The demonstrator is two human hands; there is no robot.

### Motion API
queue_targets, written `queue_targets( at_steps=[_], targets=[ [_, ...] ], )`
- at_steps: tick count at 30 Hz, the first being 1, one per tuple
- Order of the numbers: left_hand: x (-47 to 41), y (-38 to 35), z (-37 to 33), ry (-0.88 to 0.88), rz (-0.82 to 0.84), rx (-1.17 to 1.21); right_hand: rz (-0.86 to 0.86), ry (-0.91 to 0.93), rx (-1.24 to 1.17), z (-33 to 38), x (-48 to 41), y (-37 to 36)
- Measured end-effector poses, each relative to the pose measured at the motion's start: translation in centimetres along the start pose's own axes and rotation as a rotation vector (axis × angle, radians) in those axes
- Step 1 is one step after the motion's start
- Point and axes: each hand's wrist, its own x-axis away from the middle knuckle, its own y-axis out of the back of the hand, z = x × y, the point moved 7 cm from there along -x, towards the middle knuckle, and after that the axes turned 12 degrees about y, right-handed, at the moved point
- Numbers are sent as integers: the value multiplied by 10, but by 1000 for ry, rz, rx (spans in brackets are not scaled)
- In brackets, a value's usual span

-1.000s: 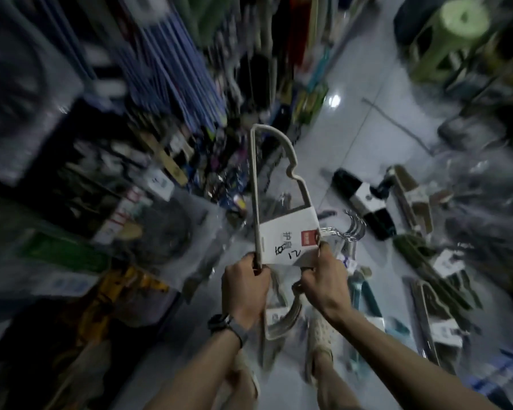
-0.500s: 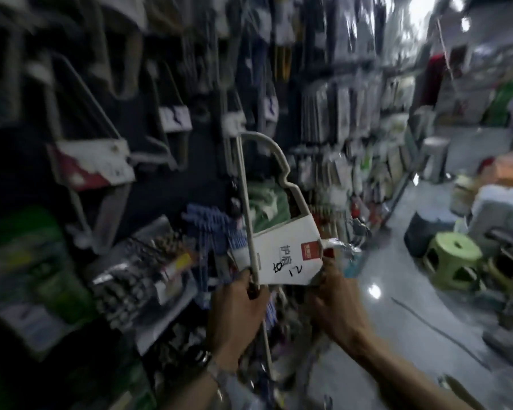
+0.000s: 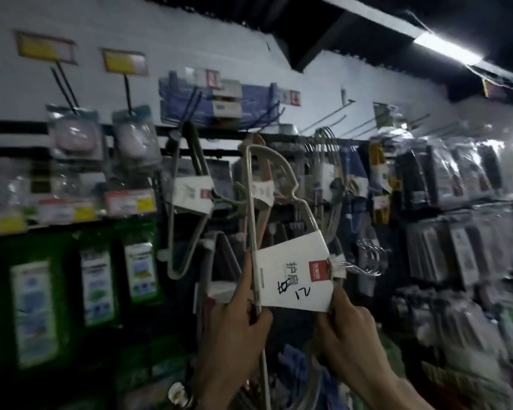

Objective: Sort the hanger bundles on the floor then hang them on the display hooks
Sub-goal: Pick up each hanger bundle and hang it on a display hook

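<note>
While each grip pinches the hanger bundle [image 3: 292, 276], left hand [image 3: 234, 335] on its bar, right hand [image 3: 350, 329] at its label, it sits just below the display hooks [image 3: 328, 113]; not yet hung; hung bundles [image 3: 191, 199] flank it.

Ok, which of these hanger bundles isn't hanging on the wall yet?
The beige bundle with the marker-scrawled white sleeve: left hand grips its straight bar, right hand pinches the sleeve's corner. The other bundles hang on display hooks.
</note>
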Motion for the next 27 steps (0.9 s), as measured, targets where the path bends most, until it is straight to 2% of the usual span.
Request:
queue_targets(
  at_steps=[4,9,14,19,27],
  targets=[
    [-28,57,-11,-15,-197,-103,-23,87,-49,34,-56,-18],
    [-56,117,-37,-113,-330,-204,-60,186,-89,77,-120,-32],
    [-85,156,-70,-194,-366,-199,-94,167,-107,98,-171,-34],
    [-109,170,-93,-193,-355,-225,-121,143,-140,106,-204,-30],
    [-112,166,-83,-227,-366,-264,-172,162,-87,101,-200,-39]
  ],
)
